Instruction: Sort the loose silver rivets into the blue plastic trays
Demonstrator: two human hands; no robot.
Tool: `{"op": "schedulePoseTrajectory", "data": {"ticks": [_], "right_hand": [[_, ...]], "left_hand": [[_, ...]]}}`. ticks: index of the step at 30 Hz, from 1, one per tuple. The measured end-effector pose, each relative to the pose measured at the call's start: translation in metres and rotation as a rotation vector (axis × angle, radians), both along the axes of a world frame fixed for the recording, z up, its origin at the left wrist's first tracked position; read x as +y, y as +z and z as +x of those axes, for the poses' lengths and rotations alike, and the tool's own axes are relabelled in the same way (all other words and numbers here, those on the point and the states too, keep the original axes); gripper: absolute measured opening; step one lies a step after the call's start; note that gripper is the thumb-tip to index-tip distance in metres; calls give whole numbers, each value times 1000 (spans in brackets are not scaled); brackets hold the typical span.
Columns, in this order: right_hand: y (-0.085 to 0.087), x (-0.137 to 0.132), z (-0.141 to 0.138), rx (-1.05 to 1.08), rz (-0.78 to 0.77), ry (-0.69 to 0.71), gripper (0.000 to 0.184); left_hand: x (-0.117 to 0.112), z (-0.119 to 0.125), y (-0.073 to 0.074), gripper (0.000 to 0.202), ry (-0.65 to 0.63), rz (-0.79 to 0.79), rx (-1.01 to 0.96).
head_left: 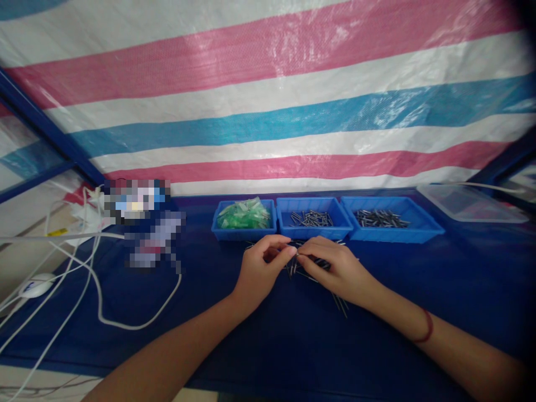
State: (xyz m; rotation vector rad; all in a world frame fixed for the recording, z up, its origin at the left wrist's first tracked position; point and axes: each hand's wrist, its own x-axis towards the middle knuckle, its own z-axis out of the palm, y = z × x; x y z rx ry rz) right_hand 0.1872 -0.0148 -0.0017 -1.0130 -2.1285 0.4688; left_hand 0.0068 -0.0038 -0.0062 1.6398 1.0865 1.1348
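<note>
My left hand (262, 265) and my right hand (333, 268) meet over the blue table cloth (251, 335), fingertips pinched together at a small metal pin (297, 255). Several loose thin metal pins (339, 302) lie on the cloth under and around my right hand. Just beyond the hands stand three blue trays: the left tray (244, 231) holds green plastic pieces, the middle tray (314, 230) and the right tray (393, 233) hold metal pins. What sits inside my left hand's pinch is too small to make out.
White cables (100, 312) loop over the left of the table near a white device (36, 285). A clear plastic lid or box (473, 204) lies at the back right. A striped pink, white and blue tarp (268, 100) hangs behind.
</note>
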Motion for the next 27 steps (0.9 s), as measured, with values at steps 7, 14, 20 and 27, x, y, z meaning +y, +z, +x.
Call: {"op": "schedulePoseTrajectory", "data": {"ticks": [7,14,20,27], "right_hand": [[5,-7,-7,22,0,101,19],[6,-7,-8,118,-146,110,23],[1,-4,-4,202,-158,-13,15],[10,-2,5,213,-136,-83,19]], "left_hand": [[-3,-1,5,14,1,-1,-41],[-5,-1,11,13,-15,40,-18],[-3,-2,10,14,-19,129,56],[3,-7,14,17,-52,212,240]]}}
